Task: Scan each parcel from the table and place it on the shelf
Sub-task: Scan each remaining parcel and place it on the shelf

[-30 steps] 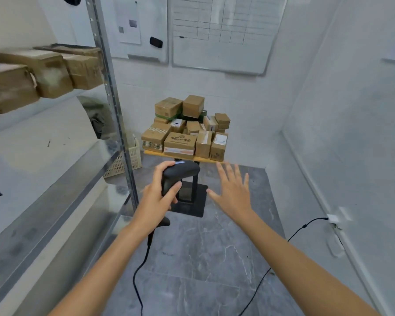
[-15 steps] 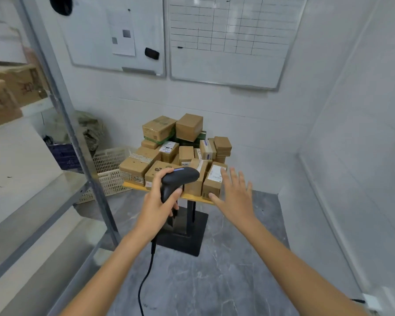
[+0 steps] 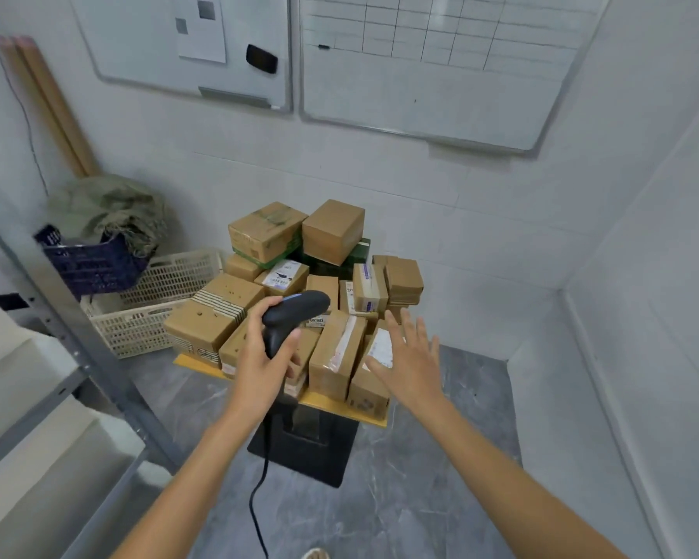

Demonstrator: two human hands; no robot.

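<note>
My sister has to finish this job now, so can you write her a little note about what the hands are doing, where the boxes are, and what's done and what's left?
Left hand: grips the black scanner, cord hanging to the floor.
Right hand: open, fingers spread, reaching toward the front right parcel, holding nothing.
Parcels: a heap of cardboard boxes piled on the small yellow-topped table; two top boxes sit highest.
Shelf: metal rack at the left; no parcels show on the part in view.
Done: scanner in hand.
Left: pick a parcel, scan it, put it on the shelf, repeat for the whole pile.
</note>
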